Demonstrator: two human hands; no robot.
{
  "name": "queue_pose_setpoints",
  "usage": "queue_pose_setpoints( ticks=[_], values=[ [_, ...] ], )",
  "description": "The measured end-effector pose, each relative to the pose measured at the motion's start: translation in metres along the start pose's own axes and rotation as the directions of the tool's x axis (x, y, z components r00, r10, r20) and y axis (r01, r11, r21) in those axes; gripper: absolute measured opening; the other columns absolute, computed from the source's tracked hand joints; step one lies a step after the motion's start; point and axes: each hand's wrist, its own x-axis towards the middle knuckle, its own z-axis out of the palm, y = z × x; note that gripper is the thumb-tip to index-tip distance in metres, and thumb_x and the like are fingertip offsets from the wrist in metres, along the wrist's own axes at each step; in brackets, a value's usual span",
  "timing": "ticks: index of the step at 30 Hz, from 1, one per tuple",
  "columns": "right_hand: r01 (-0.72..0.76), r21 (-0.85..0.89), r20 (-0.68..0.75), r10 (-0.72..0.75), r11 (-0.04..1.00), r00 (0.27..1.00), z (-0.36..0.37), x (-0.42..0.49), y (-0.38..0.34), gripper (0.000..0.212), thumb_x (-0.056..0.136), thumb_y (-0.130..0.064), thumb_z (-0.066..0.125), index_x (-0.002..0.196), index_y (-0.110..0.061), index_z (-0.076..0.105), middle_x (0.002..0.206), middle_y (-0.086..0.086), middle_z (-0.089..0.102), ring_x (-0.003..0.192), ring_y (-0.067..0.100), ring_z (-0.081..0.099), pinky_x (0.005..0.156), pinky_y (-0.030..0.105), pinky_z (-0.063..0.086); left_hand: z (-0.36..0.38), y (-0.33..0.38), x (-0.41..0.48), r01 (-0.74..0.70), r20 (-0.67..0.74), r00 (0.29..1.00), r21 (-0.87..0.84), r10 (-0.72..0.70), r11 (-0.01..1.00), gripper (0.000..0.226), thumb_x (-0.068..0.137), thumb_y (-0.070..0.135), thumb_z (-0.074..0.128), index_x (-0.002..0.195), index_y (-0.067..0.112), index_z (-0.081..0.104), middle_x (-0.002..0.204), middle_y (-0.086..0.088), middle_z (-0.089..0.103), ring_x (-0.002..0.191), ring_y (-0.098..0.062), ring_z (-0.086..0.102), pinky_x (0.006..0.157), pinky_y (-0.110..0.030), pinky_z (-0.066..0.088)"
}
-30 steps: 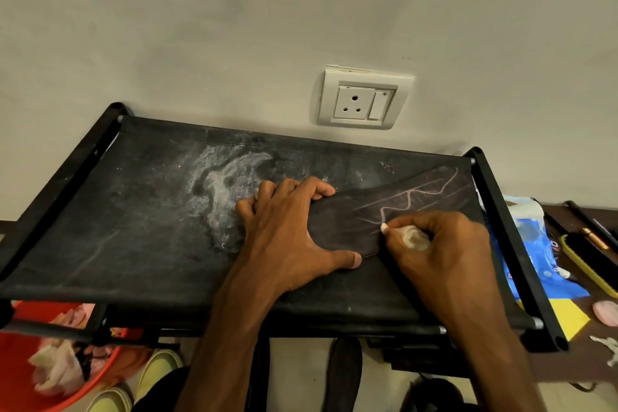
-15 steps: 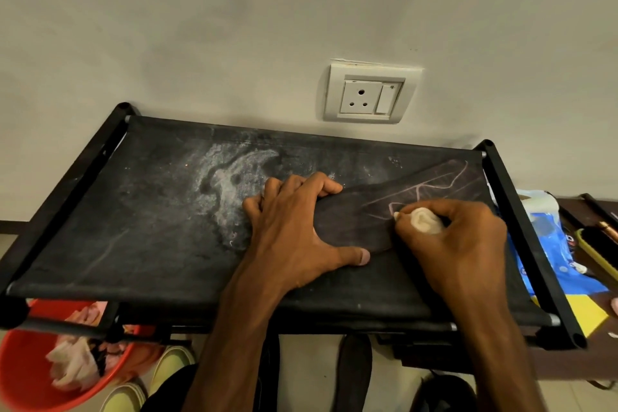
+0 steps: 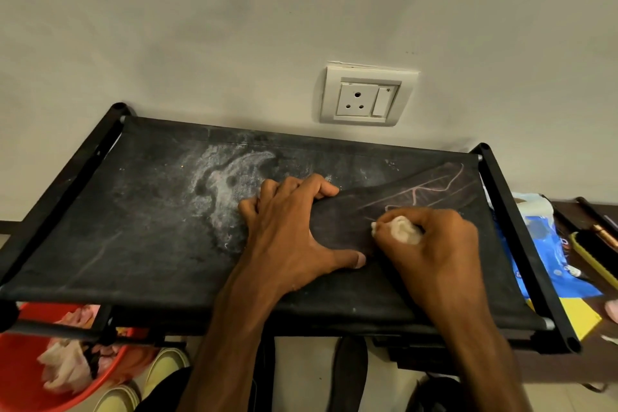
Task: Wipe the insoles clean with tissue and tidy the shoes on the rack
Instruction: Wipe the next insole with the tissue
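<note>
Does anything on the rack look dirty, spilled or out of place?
Yes. A whitish powdery smear lies on the black fabric rack shelf, just left of the left hand; it looks like spilled dust against the dark cloth.

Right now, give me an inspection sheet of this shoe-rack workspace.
Surface: black fabric rack top, with a whitish dusty patch.
Job's things: dark insole lies on the rack top; tissue wad pressed on it.
Clutter: orange tub of crumpled tissues, lower left; blue packet at right.
Hands: left hand holds the insole, fingers curled; right hand pinches the tissue.
Cables: nothing seen.
Surroundings: wall socket above; pale shoe below the rack.
</note>
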Motion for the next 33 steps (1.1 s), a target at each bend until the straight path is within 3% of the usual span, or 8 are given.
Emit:
queue_pose_setpoints(
  ticks=[4, 8, 10, 15, 21, 25, 28, 33],
  values=[
    [-0.044, -0.048, -0.092, 0.039, 0.998, 0.995, -0.012, 0.002, 0.008, 0.007, 0.084, -0.030, 0.079, 0.078, -0.027, 0.075, 0.072, -0.014, 0.069, 0.070, 0.005, 0.067, 0.067, 0.027, 0.055, 0.000, 0.001, 0.000, 0.004, 0.006, 1.000, 0.012, -0.004, 1.000, 0.085, 0.048, 0.078, 0.080, 0.120, 0.050, 0.046, 0.118, 0.025, 0.047, 0.115, -0.007, 0.034, 0.092, -0.034, 0.019],
    [-0.020, -0.076, 0.074, 0.026, 0.997, 0.997, 0.016, -0.003, -0.005, 0.013, 0.088, -0.028, 0.071, 0.079, -0.018, 0.072, 0.072, -0.004, 0.069, 0.068, 0.014, 0.067, 0.070, 0.043, 0.060, 0.001, 0.000, 0.002, 0.011, 0.006, 1.000, 0.013, -0.011, 1.000, 0.084, 0.048, 0.075, 0.082, 0.120, 0.049, 0.048, 0.117, 0.025, 0.047, 0.113, -0.008, 0.034, 0.091, -0.035, 0.020],
    [0.005, -0.025, 0.104, -0.002, 1.000, 0.995, 0.020, -0.002, -0.009, 0.015, 0.088, -0.026, 0.070, 0.076, -0.019, 0.072, 0.067, -0.004, 0.069, 0.064, 0.011, 0.067, 0.069, 0.042, 0.059, 0.001, 0.000, 0.002, 0.009, 0.006, 1.000, 0.011, -0.009, 1.000, 0.083, 0.049, 0.074, 0.082, 0.121, 0.050, 0.048, 0.117, 0.025, 0.047, 0.113, -0.008, 0.034, 0.091, -0.035, 0.020],
    [0.018, -0.032, -0.055, -0.020, 0.999, 0.998, 0.006, 0.006, -0.004, 0.008, 0.087, -0.032, 0.072, 0.082, -0.027, 0.074, 0.074, -0.009, 0.071, 0.071, 0.008, 0.067, 0.071, 0.043, 0.060, 0.002, 0.001, 0.001, 0.005, 0.001, 1.000, 0.013, -0.005, 1.000, 0.084, 0.046, 0.078, 0.080, 0.118, 0.050, 0.046, 0.115, 0.024, 0.046, 0.113, -0.007, 0.034, 0.095, -0.036, 0.023],
    [0.058, -0.088, 0.131, -0.047, 0.994, 0.990, 0.028, -0.002, -0.017, 0.017, 0.090, -0.027, 0.066, 0.078, -0.017, 0.071, 0.072, -0.002, 0.069, 0.068, 0.018, 0.067, 0.069, 0.044, 0.058, 0.002, -0.001, 0.003, 0.007, -0.005, 1.000, -0.007, -0.007, 1.000, 0.074, 0.055, 0.064, 0.081, 0.120, 0.049, 0.048, 0.118, 0.023, 0.048, 0.119, -0.009, 0.035, 0.097, -0.038, 0.022],
    [0.062, -0.049, 0.023, -0.061, 0.997, 0.998, 0.014, 0.011, -0.012, 0.014, 0.089, -0.034, 0.072, 0.082, -0.022, 0.076, 0.074, -0.006, 0.072, 0.071, 0.013, 0.069, 0.072, 0.043, 0.059, 0.003, 0.001, 0.003, 0.002, 0.006, 1.000, 0.013, -0.002, 1.000, 0.085, 0.046, 0.078, 0.080, 0.119, 0.050, 0.046, 0.116, 0.024, 0.047, 0.113, -0.007, 0.034, 0.094, -0.037, 0.023],
    [0.055, -0.119, -0.049, -0.061, 0.991, 0.997, 0.012, 0.022, -0.012, 0.018, 0.089, -0.035, 0.071, 0.082, -0.019, 0.074, 0.074, -0.002, 0.072, 0.073, 0.022, 0.069, 0.071, 0.044, 0.058, 0.003, 0.001, 0.003, 0.002, 0.012, 1.000, 0.018, -0.002, 1.000, 0.084, 0.046, 0.079, 0.080, 0.118, 0.050, 0.045, 0.116, 0.024, 0.046, 0.114, -0.008, 0.034, 0.093, -0.036, 0.022],
    [0.139, -0.168, 0.132, -0.118, 0.976, 0.984, 0.030, 0.014, -0.024, 0.016, 0.089, -0.024, 0.063, 0.077, -0.015, 0.068, 0.073, 0.003, 0.067, 0.069, 0.027, 0.067, 0.068, 0.046, 0.058, 0.001, 0.000, 0.002, 0.004, 0.013, 1.000, 0.006, -0.005, 1.000, 0.077, 0.051, 0.067, 0.080, 0.119, 0.049, 0.049, 0.117, 0.023, 0.047, 0.114, -0.008, 0.034, 0.090, -0.035, 0.020]
  ],
)
